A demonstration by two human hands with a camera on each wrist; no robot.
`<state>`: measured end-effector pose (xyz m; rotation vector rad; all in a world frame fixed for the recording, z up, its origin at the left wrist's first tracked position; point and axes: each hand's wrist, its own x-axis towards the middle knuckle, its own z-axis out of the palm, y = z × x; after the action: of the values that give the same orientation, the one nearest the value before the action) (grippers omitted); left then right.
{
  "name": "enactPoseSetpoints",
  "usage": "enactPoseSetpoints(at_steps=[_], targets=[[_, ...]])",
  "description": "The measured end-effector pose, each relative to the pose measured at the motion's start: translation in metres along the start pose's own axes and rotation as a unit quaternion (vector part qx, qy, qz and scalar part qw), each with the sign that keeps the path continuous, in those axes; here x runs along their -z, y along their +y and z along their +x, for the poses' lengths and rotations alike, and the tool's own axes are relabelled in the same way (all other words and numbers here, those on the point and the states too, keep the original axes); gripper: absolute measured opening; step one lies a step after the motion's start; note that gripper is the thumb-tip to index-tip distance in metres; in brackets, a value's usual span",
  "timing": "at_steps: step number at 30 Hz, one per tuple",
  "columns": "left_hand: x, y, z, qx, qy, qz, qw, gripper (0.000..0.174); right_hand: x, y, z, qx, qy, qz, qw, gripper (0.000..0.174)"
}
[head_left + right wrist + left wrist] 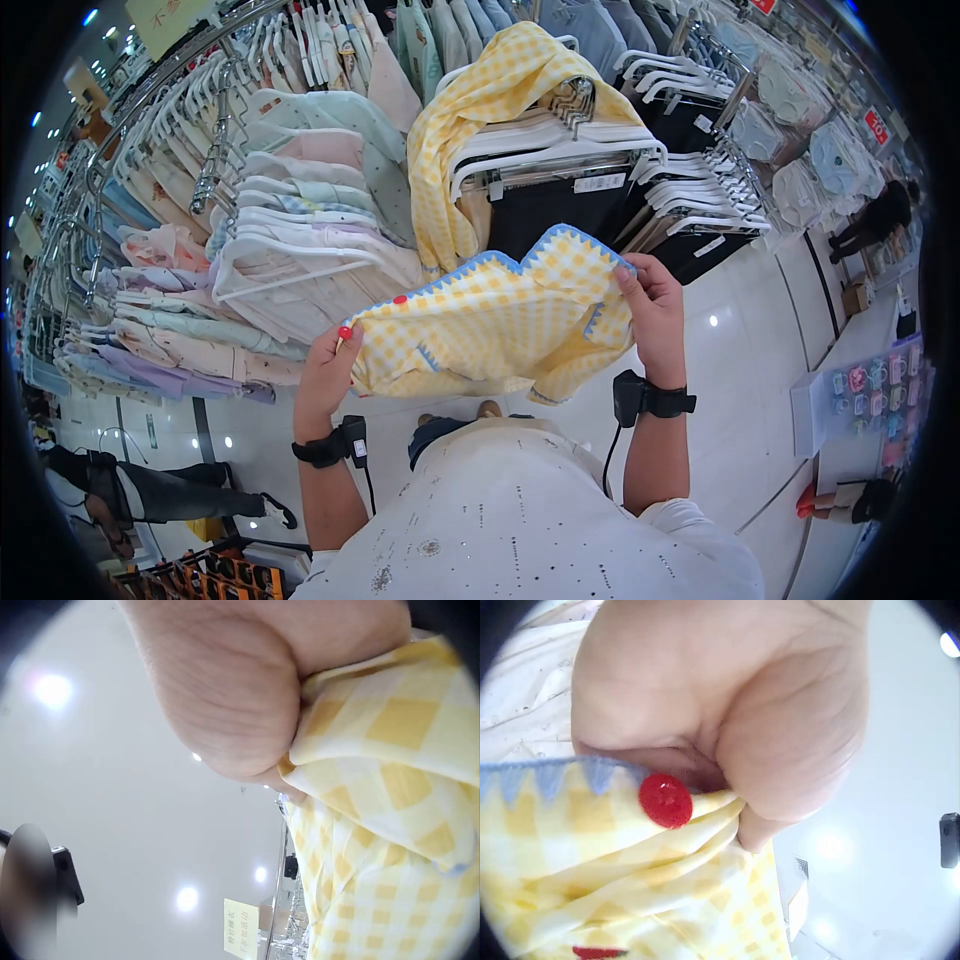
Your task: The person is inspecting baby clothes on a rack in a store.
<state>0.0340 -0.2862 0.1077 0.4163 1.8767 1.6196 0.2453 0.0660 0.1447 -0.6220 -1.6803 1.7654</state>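
A yellow-and-white checked garment (490, 320) with blue zigzag trim and red buttons (665, 800) is held up in front of me, between both hands. My left hand (328, 372) grips its left edge, fingers curled into the fabric (630, 885). My right hand (652, 312) pinches its right edge (390, 780). A matching yellow checked garment (480, 110) hangs on a white hanger just behind, on top of the rack.
Racks of pastel baby clothes on white hangers (290, 230) fill the left. Dark garments on hangers (600, 200) hang straight ahead. A glossy white floor (760, 330) runs to the right. A person (880, 220) bends at the far right; another sits at lower left (150, 490).
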Motion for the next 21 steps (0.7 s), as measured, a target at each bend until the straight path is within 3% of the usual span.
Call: enactPoseSetpoints(at_steps=[10, 16, 21], targets=[[-0.012, -0.008, 0.006, -0.016, -0.001, -0.084, 0.996, 0.04, 0.006, 0.003, 0.0, 0.01, -0.003, -0.022, 1.0, 0.022], [-0.01, -0.01, 0.007, -0.016, -0.011, -0.032, 0.999, 0.042, 0.005, 0.004, 0.0, 0.0, -0.006, -0.01, 1.0, 0.022], [-0.008, -0.011, 0.007, -0.006, 0.049, 0.015, 0.999, 0.042, 0.002, 0.003, 0.001, -0.001, 0.001, -0.031, 1.0, 0.021]])
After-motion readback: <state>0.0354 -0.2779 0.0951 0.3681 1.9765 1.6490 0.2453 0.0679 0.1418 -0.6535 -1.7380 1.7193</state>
